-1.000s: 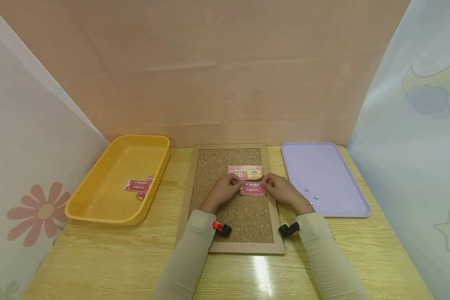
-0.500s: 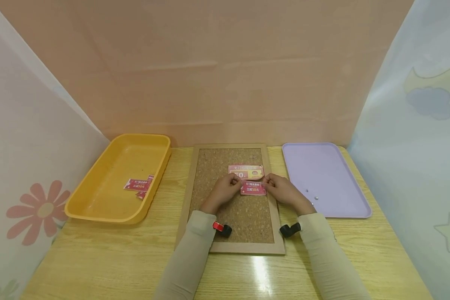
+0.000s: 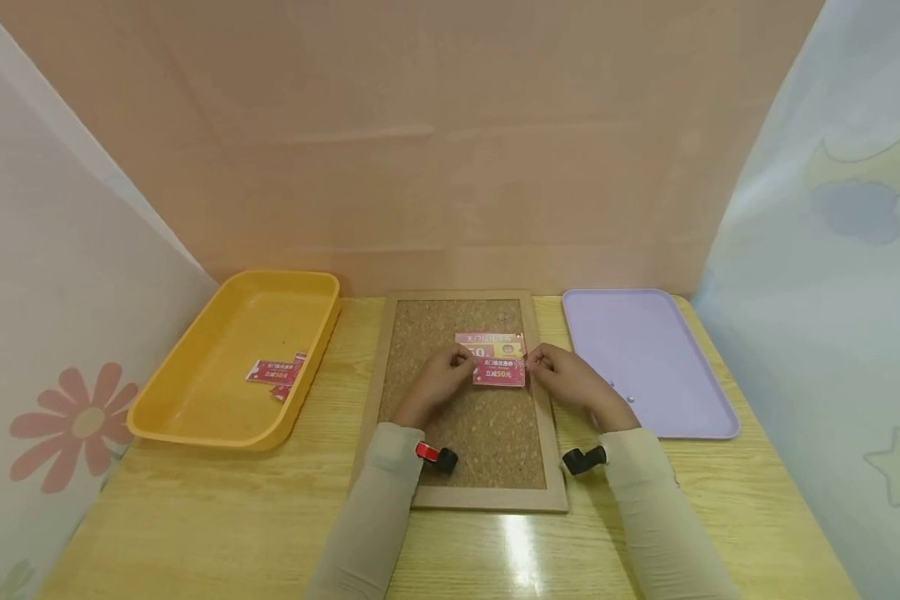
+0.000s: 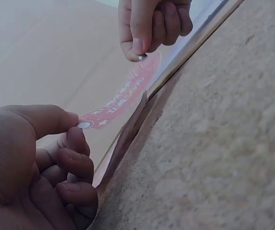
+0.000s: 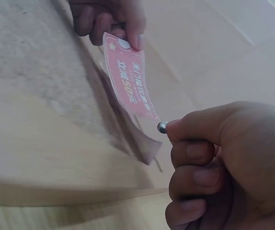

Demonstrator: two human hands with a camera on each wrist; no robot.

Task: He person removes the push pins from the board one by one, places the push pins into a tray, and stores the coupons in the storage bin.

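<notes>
A small pink coupon (image 3: pixel 498 372) is held over the framed corkboard (image 3: pixel 487 450). My left hand (image 3: pixel 441 381) pinches its left end between thumb and index finger, as the right wrist view shows on the coupon (image 5: pixel 127 79). At the coupon's other end, my right hand (image 3: pixel 570 383) pinches a silver thumbtack (image 5: pixel 162 127) by its round head. The thumbtack is at the coupon's corner; whether it pierces the paper I cannot tell. Just behind, a larger pink and yellow coupon (image 3: pixel 487 339) lies on the cork, partly covered, its lower edge curling up.
On the left stands a deep yellow tray (image 3: pixel 195 433) with a few pink coupons (image 3: pixel 273 371) inside. To the right, a flat lilac tray (image 3: pixel 652 350) holds small silver thumbtacks (image 3: pixel 631 399). A beige backdrop rises behind the wooden table (image 3: pixel 210 517).
The coupon and my left hand have shifted slightly to the left. My right hand has moved a little to the right, so its fingertips now sit at the coupon's right edge.
</notes>
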